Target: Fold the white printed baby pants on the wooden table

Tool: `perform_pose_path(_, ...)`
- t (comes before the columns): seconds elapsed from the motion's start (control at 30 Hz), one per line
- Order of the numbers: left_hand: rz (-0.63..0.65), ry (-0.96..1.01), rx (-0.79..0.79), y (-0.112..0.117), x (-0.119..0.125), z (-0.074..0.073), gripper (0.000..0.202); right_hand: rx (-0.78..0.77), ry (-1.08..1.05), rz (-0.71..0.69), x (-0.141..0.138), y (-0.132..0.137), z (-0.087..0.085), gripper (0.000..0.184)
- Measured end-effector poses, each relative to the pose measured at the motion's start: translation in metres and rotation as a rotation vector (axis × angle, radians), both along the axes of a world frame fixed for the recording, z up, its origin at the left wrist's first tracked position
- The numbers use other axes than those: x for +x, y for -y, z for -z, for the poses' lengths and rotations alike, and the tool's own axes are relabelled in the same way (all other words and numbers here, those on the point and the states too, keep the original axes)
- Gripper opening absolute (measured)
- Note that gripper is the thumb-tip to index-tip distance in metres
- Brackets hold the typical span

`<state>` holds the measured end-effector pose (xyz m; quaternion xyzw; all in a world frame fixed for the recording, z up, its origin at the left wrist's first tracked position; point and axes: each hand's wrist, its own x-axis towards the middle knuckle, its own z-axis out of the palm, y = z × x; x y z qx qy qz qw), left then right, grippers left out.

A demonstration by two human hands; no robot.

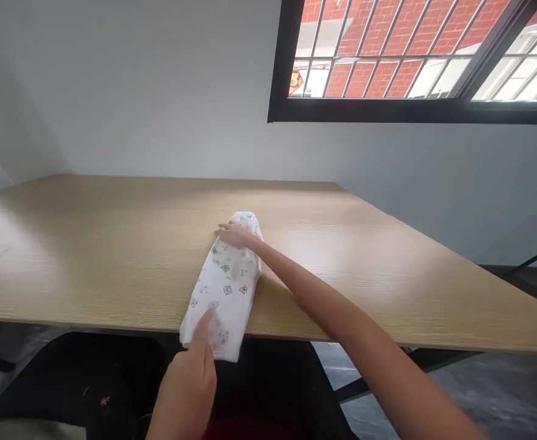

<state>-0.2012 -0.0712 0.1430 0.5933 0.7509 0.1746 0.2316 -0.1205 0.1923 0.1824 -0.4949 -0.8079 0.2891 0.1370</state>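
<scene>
The bench [66, 256] stretches in from the left, pale and wood-grained, with a dark shape [73, 379] below its near edge (too dim to name). Next along, the left hand [188, 382] rises from the bottom of the view, its index finger [205, 327] stretched out, and its tip is at or just over the cloth. Blur hides whether it presses, and the hand's grip cannot be told.

The cloth [225, 287] is white with small green prints and lies as a long folded strip on the bench, its near end hanging over the edge. The right hand [236, 234] reaches across from the right, its fingers [225, 229] open and flat on the cloth's far end, gripping nothing.

Further right, the bare right arm [341, 318] crosses the bench corner. Above it, behind a grey wall [135, 91], a black-framed window [415, 110] shows a brick wall [378, 76].
</scene>
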Motion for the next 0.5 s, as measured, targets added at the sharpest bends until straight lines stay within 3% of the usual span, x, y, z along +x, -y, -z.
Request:
perform_pose_path(0.17,0.269,-0.234,-0.054,-0.006,0.037,-0.012,0.048,-0.048,-0.053,-0.102,0.042,-0.010,-0.004,0.044)
perform_pose_path(0.27,0.477,-0.337,-0.117,0.001,0.046,-0.036,0.047,-0.092,-0.076,-0.118,0.076,-0.001,-0.009,0.044)
perform_pose_path(0.33,0.545,-0.361,-0.101,-0.002,0.041,-0.053,0.044,-0.071,-0.123,-0.159,0.095,0.018,-0.007,0.042)
perform_pose_path(0.4,0.524,-0.369,0.006,-0.023,0.033,-0.067,0.043,-0.034,-0.189,-0.233,0.106,0.040,-0.003,0.041)
perform_pose_path(0.5,0.555,-0.444,0.238,-0.087,0.025,-0.069,0.042,-0.009,-0.258,-0.287,0.108,0.062,0.005,0.048)
